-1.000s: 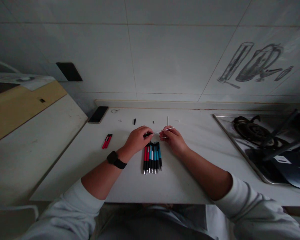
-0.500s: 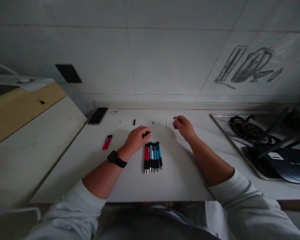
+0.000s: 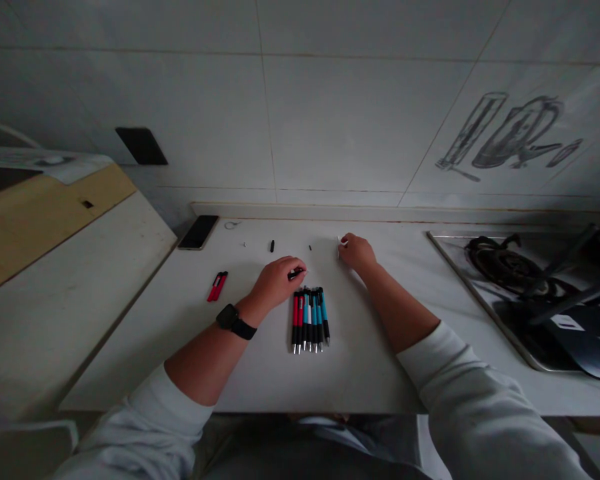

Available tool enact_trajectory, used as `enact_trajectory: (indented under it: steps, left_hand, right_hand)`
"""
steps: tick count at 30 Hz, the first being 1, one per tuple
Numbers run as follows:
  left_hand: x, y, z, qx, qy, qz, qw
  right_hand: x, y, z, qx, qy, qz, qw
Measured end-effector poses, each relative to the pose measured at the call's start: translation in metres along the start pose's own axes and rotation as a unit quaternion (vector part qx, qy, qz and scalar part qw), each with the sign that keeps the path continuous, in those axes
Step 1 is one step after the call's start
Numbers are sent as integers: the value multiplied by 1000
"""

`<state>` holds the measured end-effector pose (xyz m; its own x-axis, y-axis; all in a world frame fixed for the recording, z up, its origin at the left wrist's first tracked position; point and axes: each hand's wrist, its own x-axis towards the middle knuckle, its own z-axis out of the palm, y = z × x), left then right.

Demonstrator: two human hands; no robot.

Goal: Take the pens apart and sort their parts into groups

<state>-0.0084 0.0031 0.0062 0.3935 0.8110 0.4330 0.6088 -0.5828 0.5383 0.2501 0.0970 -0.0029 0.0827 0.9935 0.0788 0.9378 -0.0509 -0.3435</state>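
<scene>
My left hand (image 3: 275, 280) is closed around a black pen part (image 3: 295, 274) with a light tip, just above a row of pens (image 3: 310, 320). These pens have red, blue and white barrels and black grips, and lie side by side. Farther right, my right hand (image 3: 357, 253) pinches a thin white pen refill (image 3: 343, 243). Its fingers are over the spot of a second white stick, mostly hidden now. Between the hands lies a tiny dark piece (image 3: 310, 247). A short black piece (image 3: 273, 246) rests beyond my left hand. Two red pen barrels (image 3: 217, 286) lie to its left.
At the back left of the white counter (image 3: 260, 380) are a phone (image 3: 199, 232), a thin ring-shaped item (image 3: 233, 225) and a tiny light piece (image 3: 245, 244). A gas stove (image 3: 500, 260) with a metal rim borders the right side. A tiled wall (image 3: 330, 127) stands behind.
My right hand has moved left with the white refill, over the stick lying there. My left hand keeps its hold on the black pen part. The view has shifted slightly.
</scene>
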Motion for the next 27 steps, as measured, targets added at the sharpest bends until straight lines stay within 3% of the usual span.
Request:
enact_trajectory:
  steps: [7, 27]
  left_hand:
    - [0, -1, 0, 7, -3, -5, 1000]
    - [-1, -2, 1, 6, -6, -2, 1000]
  right_hand:
    - [-7, 1, 0, -8, -3, -36, 999]
    - [-5, 3, 3, 25, 31, -31, 999]
